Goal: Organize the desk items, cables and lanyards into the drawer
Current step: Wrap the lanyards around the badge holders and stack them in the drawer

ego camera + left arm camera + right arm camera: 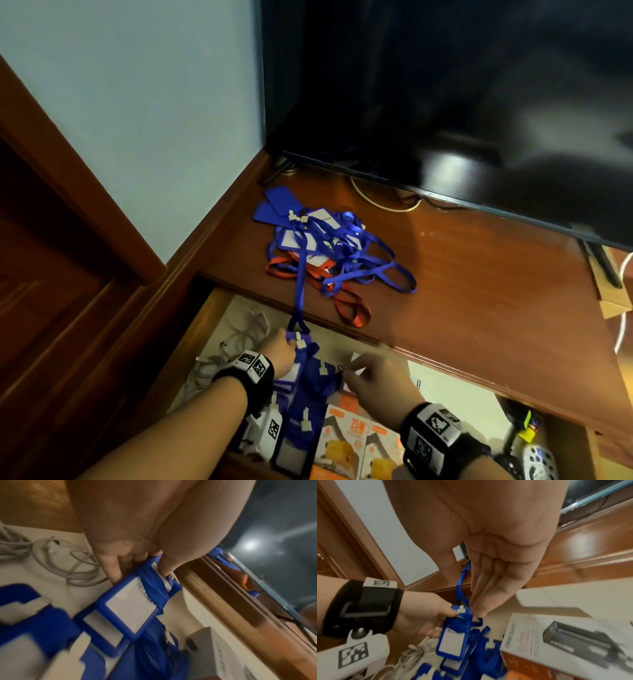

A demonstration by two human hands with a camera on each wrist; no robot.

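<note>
A tangle of blue and orange lanyards (pixel 329 250) with badge holders lies on the wooden desk (pixel 479 291). Below it the drawer (pixel 209 308) stands open. My left hand (pixel 289 342) (pixel 137 572) (pixel 447 619) grips the top of a blue badge holder (pixel 132 604) (pixel 452 641) labelled PELAWAT, just above the drawer. Its blue strap (pixel 300 291) stretches taut up to the pile. My right hand (pixel 352 373) (pixel 476 609) hovers over the drawer with fingers held straight together, their tips touching that strap by the white clip. Several blue badge holders (pixel 308 404) lie in the drawer.
Coiled white cables (pixel 239 335) fill the drawer's left part; orange-and-white boxes (pixel 346 442) and a white box picturing a black device (pixel 573 645) sit at its front. A game controller (pixel 537 462) lies at its right end. A dark screen (pixel 445 85) stands on the desk's back.
</note>
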